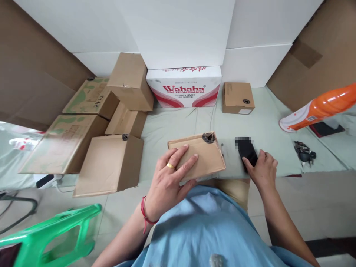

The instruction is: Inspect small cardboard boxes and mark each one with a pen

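Note:
My left hand, with a gold ring and a red string bracelet, lies on a small cardboard box at the table's front edge. Its fingers are spread over the box's top, and the thumb is by the near edge. A hole ringed with black tape shows at the box's far right corner. To the right, my right hand grips a black smartphone by its sides, thumb on the left and fingers on the right. The phone's far end is blurred out by pixels.
Several cardboard boxes stand at the left. A white Wahaha carton and a small brown box are at the back. An orange-and-white bottle and keys are at the right. A green stool stands lower left.

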